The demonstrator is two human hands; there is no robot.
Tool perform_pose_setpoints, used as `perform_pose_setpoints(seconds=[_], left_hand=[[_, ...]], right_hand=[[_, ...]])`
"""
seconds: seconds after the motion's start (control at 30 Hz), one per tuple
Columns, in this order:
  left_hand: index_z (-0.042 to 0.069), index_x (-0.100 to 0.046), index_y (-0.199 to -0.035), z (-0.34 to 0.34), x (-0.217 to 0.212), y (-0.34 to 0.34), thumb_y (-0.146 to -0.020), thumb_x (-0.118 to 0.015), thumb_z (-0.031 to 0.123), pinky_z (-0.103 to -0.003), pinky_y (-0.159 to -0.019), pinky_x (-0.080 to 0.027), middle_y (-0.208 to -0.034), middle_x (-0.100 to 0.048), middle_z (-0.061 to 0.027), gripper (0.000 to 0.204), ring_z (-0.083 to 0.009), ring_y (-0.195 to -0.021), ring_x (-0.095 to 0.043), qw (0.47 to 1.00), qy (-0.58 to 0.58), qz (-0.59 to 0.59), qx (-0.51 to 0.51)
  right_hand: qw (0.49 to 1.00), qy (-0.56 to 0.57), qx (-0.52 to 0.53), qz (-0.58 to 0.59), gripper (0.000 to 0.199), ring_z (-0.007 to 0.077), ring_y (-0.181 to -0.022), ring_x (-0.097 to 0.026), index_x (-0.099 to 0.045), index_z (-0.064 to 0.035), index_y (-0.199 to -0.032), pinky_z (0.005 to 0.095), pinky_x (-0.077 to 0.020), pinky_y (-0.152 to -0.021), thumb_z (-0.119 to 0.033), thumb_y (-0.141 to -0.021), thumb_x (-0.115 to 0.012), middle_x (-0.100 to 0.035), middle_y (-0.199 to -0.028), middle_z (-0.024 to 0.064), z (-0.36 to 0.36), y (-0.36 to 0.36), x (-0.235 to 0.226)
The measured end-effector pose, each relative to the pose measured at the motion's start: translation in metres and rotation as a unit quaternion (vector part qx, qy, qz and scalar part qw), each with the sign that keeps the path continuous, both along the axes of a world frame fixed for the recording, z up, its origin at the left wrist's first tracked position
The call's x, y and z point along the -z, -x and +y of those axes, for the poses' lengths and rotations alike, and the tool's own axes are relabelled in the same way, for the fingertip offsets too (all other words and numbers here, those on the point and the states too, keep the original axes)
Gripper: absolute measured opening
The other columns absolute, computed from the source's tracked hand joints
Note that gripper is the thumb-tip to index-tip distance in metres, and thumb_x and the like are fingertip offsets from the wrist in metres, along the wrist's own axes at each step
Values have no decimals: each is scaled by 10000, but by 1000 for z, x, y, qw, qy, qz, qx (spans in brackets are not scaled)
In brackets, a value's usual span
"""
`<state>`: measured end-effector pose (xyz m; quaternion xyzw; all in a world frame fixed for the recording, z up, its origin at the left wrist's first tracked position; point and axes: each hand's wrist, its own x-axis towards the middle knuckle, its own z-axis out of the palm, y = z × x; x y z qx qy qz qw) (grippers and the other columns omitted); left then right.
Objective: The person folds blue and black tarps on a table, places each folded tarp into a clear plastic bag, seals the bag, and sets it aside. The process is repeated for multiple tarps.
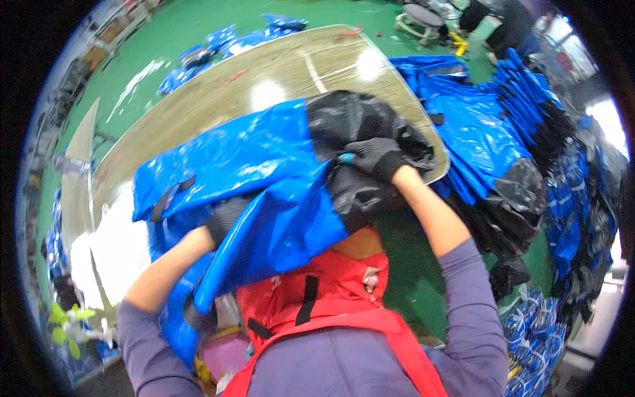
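A large, glossy blue bag with a black end [254,149] lies across the table, and its near part hangs over the edge towards me. My right hand [377,157], in a dark grey knit glove, grips the black part near the seam with the blue; a small light-blue patch shows at its fingertips. My left hand [228,217], in the same kind of glove, reaches in under a raised blue fold. That fold and some blur hide its fingers. A dark strap [173,198] lies on the bag beside the left hand.
The table [284,78] has a pale top with rounded corners. More blue and black bags [473,132] are piled at its right, and bundled ones [536,324] stand at the lower right. Blue pieces [225,43] lie on the green floor beyond. A stool [423,18] stands farther back.
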<state>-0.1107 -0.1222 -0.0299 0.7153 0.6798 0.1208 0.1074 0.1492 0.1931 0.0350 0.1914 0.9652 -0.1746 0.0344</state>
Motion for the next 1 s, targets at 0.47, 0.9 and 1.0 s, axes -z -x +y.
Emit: perform_pose_setpoints(seconds=[0.47, 0.9, 1.0], left_hand=[[-1, -601, -712, -272, -2, -27, -869, -655, 373, -392, -555, -341, -644, -555, -95, 409, -183, -602, -406, 694, -120, -250, -665], [174, -588, -1290, -90, -37, 19, -909, -498, 445, -512, -1025, -329, -1119, -597, -192, 476, -360, -1105, -525, 924, 2, 90, -371], [256, -604, -1273, -93, -26, 38, -904, -515, 392, -463, -959, -384, -1010, -602, -161, 403, -321, -977, -549, 933, 8, 99, -346]], right_hand=[[995, -25, 73, -62, 503, 338, -924, -650, -706, -154, -1039, 430, -503, -822, -586, -866, -515, -686, -995, 136, 4, -24, 12], [975, -219, -11, -45, 437, 310, -904, -640, -714, -132, -832, 461, -481, -789, -545, -830, -570, -680, -834, 113, -11, -25, 11], [929, -332, -14, 162, 433, 301, -972, -571, -692, -122, -745, 437, -434, -820, -552, -746, -645, -633, -922, 97, -8, -29, 22]])
